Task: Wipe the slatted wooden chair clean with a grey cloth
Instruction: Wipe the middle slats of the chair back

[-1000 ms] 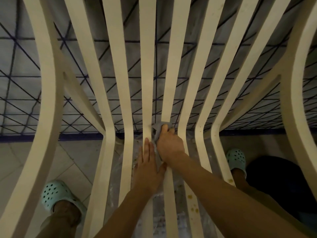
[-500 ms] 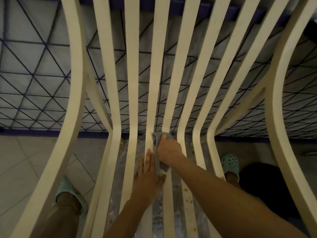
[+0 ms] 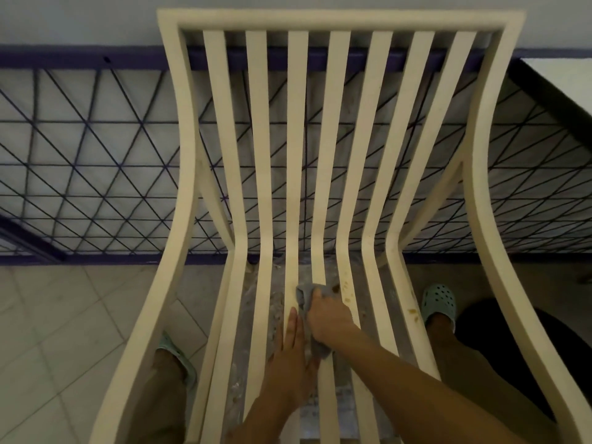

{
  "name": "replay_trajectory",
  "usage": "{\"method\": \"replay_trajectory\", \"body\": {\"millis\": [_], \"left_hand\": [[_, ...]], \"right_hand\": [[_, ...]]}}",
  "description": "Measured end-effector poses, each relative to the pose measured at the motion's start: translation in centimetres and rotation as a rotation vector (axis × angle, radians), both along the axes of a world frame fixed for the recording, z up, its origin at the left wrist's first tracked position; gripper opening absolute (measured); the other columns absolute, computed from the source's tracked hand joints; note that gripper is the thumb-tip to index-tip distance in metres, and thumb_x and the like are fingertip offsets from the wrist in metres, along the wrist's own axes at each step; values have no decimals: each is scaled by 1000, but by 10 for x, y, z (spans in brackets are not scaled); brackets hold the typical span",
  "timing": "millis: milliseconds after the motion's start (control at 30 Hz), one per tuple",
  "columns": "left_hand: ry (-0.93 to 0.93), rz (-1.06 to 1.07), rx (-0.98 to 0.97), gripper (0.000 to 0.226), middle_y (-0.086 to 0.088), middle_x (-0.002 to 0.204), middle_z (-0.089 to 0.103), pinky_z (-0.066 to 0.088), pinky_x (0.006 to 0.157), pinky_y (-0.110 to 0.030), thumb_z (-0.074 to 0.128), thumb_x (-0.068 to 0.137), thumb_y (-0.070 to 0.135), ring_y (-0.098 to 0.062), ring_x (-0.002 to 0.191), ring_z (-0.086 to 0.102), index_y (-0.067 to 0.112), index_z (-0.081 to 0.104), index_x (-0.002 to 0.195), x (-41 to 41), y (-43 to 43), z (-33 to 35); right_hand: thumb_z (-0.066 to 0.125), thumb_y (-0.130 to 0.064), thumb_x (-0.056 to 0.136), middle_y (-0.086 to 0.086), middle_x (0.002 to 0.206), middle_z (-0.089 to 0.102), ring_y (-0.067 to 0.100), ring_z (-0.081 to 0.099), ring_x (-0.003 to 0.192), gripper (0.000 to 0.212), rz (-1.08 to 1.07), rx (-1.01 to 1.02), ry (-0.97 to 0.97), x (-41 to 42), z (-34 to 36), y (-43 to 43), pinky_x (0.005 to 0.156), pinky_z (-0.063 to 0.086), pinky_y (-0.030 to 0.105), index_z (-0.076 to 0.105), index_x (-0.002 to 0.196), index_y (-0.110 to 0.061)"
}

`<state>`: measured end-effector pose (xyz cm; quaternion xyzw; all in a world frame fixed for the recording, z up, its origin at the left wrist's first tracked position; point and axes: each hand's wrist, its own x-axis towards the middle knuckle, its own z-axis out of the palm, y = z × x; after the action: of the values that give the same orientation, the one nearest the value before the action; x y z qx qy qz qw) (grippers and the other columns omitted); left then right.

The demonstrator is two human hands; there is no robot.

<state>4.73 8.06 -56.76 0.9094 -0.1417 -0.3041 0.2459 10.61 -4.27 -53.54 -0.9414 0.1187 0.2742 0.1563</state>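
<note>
The cream slatted wooden chair [image 3: 298, 129] fills the view, its back rising away from me and its seat slats running toward me. My right hand [image 3: 326, 318] grips the grey cloth [image 3: 304, 293] and presses it on a middle seat slat, a little in front of the bend into the backrest. My left hand [image 3: 290, 354] lies flat with straight fingers on the slat just left of the cloth. Brown stains [image 3: 346, 288] dot the slat right of the cloth.
A dark blue metal railing [image 3: 96, 161] with crossed bars runs behind the chair. Pale floor tiles [image 3: 64, 331] lie at left. My feet in mint green clogs [image 3: 439, 302] stand either side of the seat. Crumpled plastic sheet [image 3: 272, 309] shows under the slats.
The view has tilted up and pulled back, so the chair's top rail now shows. My right hand has drawn the cloth back along the seat slat from the bend.
</note>
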Motion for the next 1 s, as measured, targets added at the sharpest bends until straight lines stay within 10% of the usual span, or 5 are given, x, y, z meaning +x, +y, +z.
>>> {"method": "replay_trajectory", "body": {"millis": [267,1000], "left_hand": [[80,-13,68,86,7,156,-32,7,120,-41,33,98,58,-22,147,-23,19,-24,149,-48,12,16],[19,-117,-52,98,17,151,-36,27,113,-29,65,89,36,-18,149,5,25,-6,155,-123,46,35]], "right_hand": [[39,-27,100,14,128,54,31,57,111,41,-39,50,21,-67,7,14,90,49,41,32,137,-11],[47,-18,95,19,121,56,30,58,99,47,-65,334,19,-207,15,26,78,47,36,34,139,-10]]}}
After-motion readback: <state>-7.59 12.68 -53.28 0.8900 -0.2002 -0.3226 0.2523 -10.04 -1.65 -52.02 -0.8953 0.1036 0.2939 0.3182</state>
